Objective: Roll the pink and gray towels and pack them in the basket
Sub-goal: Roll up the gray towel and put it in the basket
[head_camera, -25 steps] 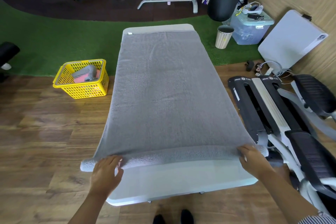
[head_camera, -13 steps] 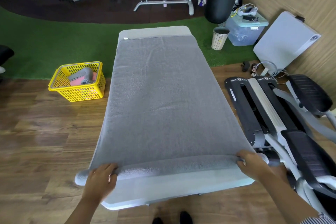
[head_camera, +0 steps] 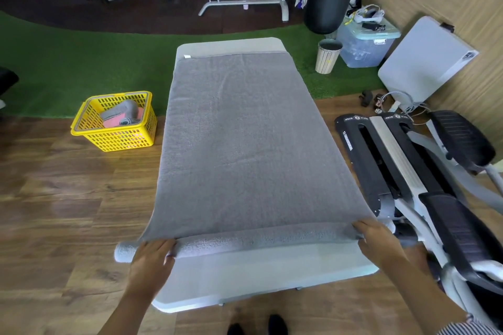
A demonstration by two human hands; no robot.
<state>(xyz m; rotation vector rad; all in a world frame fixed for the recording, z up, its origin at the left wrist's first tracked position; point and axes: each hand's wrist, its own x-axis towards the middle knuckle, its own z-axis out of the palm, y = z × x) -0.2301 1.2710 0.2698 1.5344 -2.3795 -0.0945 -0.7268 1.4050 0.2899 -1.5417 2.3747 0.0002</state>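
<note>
A large gray towel lies spread along a white table. Its near end is rolled into a thin tube across the table's width. My left hand rests palm-down on the roll's left end, fingers fairly straight. My right hand lies on the roll's right end, its fingers over the top of the tube. A yellow basket stands on the floor to the left, holding a rolled gray towel and a rolled pink towel.
An exercise machine stands close along the table's right side. A bin, a clear storage box and a folded white table are at the far right. Wooden floor lies left of the table, green turf beyond.
The rolled tube has grown slightly thicker and moved a little further up the table under both hands. The view has shifted slightly.
</note>
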